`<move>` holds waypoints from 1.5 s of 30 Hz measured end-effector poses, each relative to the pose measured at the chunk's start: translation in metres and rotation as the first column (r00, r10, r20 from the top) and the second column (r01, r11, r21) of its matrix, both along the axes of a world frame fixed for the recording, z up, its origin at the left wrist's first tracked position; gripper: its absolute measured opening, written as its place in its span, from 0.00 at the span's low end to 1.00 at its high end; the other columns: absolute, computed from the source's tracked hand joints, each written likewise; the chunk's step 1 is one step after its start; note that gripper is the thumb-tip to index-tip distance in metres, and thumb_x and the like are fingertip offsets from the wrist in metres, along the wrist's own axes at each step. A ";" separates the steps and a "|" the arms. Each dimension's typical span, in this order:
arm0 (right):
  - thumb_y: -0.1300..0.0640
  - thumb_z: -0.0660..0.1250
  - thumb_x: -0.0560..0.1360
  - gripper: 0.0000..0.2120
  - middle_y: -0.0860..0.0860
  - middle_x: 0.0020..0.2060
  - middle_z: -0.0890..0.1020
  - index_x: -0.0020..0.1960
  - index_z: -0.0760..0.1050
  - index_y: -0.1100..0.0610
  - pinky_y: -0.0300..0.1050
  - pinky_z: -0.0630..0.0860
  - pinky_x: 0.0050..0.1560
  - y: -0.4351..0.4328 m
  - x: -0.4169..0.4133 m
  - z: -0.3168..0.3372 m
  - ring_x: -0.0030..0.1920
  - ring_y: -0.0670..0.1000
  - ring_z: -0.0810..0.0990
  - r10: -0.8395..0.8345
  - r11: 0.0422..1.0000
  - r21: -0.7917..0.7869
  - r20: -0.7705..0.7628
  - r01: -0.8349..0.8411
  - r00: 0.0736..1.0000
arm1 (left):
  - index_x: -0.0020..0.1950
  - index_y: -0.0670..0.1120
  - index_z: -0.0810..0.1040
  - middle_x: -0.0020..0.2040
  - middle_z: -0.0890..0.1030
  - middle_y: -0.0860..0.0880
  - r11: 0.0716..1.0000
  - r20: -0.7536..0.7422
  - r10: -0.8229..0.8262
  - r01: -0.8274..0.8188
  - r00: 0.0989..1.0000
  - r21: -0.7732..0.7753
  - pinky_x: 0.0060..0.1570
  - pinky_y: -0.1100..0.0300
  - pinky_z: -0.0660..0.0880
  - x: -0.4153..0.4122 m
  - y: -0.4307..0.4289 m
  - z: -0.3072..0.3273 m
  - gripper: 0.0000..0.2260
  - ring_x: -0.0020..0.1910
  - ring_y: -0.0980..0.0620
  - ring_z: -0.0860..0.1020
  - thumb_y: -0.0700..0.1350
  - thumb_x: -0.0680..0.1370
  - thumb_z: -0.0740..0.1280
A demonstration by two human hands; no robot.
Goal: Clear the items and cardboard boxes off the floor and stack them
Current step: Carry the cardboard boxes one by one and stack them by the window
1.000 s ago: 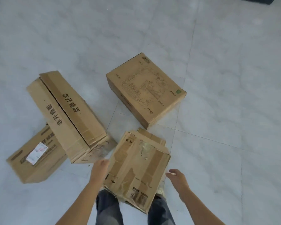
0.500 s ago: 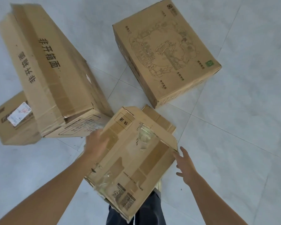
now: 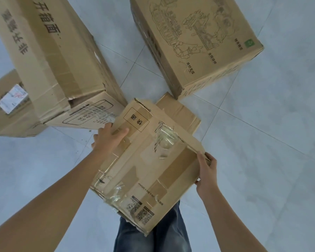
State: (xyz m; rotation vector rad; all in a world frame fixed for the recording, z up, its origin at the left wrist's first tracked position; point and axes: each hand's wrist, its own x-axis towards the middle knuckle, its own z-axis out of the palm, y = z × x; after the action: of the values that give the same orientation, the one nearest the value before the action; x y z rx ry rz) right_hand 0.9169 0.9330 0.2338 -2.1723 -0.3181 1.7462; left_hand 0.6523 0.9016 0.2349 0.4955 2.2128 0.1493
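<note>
Grey floor tiles (image 3: 262,142) are being crowded by a long box (image 3: 49,57) and a printed box (image 3: 198,42). Nearer the legs (image 3: 153,237), a taped box (image 3: 149,170) is being squeezed at both side edges by the left grip (image 3: 107,140) and right grip (image 3: 206,171), probably for an even lift.

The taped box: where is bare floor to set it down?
Bare floor lies right of the right hand, short of the printed box, and left of the left hand, short of the labelled box. Crowded: the gap between long box, printed box and flattened cardboard.
</note>
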 end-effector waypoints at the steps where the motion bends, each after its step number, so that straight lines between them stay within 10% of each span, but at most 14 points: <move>1: 0.46 0.64 0.76 0.15 0.42 0.50 0.72 0.60 0.66 0.46 0.51 0.69 0.54 -0.006 0.003 0.014 0.51 0.48 0.71 -0.013 1.000 0.020 0.021 0.013 1.000 | 0.67 0.44 0.66 0.64 0.69 0.41 1.000 0.006 0.014 -0.014 1.000 0.026 0.65 0.42 0.63 0.007 -0.008 0.015 0.32 0.65 0.39 0.64 0.64 0.72 0.62; 14: 0.48 0.59 0.78 0.06 0.42 0.43 0.73 0.53 0.68 0.47 0.41 0.67 0.39 -0.001 0.061 0.287 0.41 0.43 0.71 0.192 0.873 0.439 0.093 -0.213 0.977 | 0.71 0.48 0.63 0.67 0.66 0.43 0.902 0.108 0.234 -0.257 0.966 0.347 0.68 0.41 0.59 0.084 -0.076 0.268 0.39 0.69 0.41 0.60 0.68 0.66 0.47; 20: 0.53 0.62 0.77 0.07 0.42 0.43 0.73 0.54 0.67 0.49 0.41 0.68 0.39 -0.004 0.030 0.386 0.42 0.43 0.72 0.410 0.682 0.654 0.029 -0.327 0.912 | 0.66 0.54 0.67 0.67 0.68 0.47 0.671 0.171 0.477 -0.483 0.862 0.562 0.69 0.42 0.60 0.084 -0.129 0.359 0.42 0.69 0.44 0.63 0.74 0.57 0.52; 25: 0.51 0.66 0.74 0.05 0.49 0.53 0.77 0.45 0.70 0.44 0.56 0.71 0.60 -0.039 -0.038 0.464 0.57 0.52 0.76 0.619 0.482 0.792 -0.005 -0.375 0.785 | 0.56 0.53 0.71 0.64 0.72 0.45 0.403 0.178 0.664 -0.549 0.726 0.733 0.68 0.44 0.63 0.050 -0.207 0.429 0.36 0.66 0.43 0.67 0.74 0.58 0.54; 31: 0.52 0.66 0.75 0.10 0.43 0.46 0.75 0.54 0.68 0.49 0.45 0.69 0.51 -0.152 -0.143 0.548 0.51 0.48 0.74 0.843 0.181 0.932 0.017 -0.313 0.538 | 0.55 0.51 0.69 0.61 0.73 0.43 0.112 0.178 0.836 -0.479 0.519 0.870 0.67 0.43 0.64 0.009 -0.365 0.514 0.26 0.63 0.42 0.69 0.70 0.68 0.56; 38: 0.60 0.71 0.72 0.20 0.47 0.48 0.76 0.59 0.68 0.49 0.44 0.74 0.42 -0.370 -0.252 0.626 0.47 0.47 0.77 0.987 -0.149 0.955 0.159 -0.257 0.017 | 0.47 0.46 0.71 0.44 0.77 0.44 -0.162 0.265 0.933 -0.374 0.244 0.913 0.48 0.50 0.75 0.006 -0.616 0.565 0.06 0.42 0.46 0.77 0.45 0.76 0.67; 45: 0.61 0.71 0.71 0.22 0.49 0.48 0.74 0.58 0.66 0.48 0.43 0.73 0.37 -0.591 -0.328 0.652 0.43 0.46 0.75 0.875 -0.402 0.904 0.334 -0.142 -0.351 | 0.50 0.48 0.71 0.44 0.76 0.48 -0.385 0.383 0.922 -0.251 -0.060 0.888 0.38 0.56 0.71 0.038 -0.810 0.565 0.08 0.41 0.52 0.74 0.51 0.76 0.66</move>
State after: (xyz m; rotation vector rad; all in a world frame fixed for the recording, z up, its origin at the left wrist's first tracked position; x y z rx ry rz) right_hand 0.5887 0.3418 0.8855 0.4193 -2.4537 1.8887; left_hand 0.6898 0.0916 0.8000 -0.9305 2.3570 2.5891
